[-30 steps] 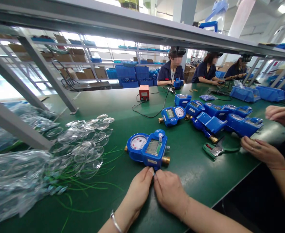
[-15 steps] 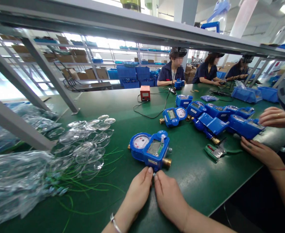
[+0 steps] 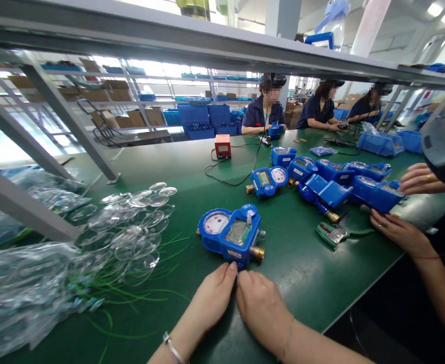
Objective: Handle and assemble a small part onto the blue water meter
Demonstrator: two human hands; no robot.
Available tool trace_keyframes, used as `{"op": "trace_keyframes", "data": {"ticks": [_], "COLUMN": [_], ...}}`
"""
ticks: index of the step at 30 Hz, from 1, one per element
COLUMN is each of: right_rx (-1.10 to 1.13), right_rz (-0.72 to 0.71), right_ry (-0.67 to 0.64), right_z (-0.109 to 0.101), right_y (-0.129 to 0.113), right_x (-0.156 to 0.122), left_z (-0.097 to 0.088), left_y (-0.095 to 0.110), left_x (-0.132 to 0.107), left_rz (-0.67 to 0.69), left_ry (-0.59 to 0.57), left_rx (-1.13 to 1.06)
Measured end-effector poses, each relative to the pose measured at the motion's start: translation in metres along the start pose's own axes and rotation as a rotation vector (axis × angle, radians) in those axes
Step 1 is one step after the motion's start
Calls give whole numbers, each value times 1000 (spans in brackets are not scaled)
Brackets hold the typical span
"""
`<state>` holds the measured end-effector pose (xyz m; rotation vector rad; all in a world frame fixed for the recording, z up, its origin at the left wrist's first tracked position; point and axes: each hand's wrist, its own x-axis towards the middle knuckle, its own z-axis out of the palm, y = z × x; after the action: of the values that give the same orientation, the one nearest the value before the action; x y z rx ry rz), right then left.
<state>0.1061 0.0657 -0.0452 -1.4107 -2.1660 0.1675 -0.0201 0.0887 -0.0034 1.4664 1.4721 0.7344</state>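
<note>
A blue water meter lies on the green table in front of me, with a white dial, a small display and brass pipe ends. At its near edge, my left hand is closed, thumb and fingers pinched together. Close beside it, my right hand is closed too, its fingers curled inward. The fingertips of both hands nearly meet just below the meter. Whatever small piece they pinch is mostly hidden; only a tiny pale bit shows between them.
Clear round covers, green wire strands and plastic bags lie left. More blue meters and green-handled pliers lie right, by a co-worker's hands. A red box stands behind; a shelf spans overhead.
The view has shifted slightly, so most things sit a little further left. My right hand has turned, its fingers more curled and its thumb less visible. The meter stays in place.
</note>
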Motion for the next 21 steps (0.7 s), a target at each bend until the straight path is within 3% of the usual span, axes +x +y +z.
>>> {"op": "trace_keyframes", "data": {"ticks": [11,15,21], "right_rx": [101,296,581], "right_rz": [70,103,303], "right_ry": [6,20,-63], "right_z": [3,3,-2], "right_y": [-4,-3,-4], "right_x": [4,4,10], "left_z": [10,16,21], "left_y": [-4,-5,-8], "left_x": [0,-3,0], "left_rz": [21,-2,-9], "left_ry": [57,91,124], "left_rx": [-75,-130,-127]}}
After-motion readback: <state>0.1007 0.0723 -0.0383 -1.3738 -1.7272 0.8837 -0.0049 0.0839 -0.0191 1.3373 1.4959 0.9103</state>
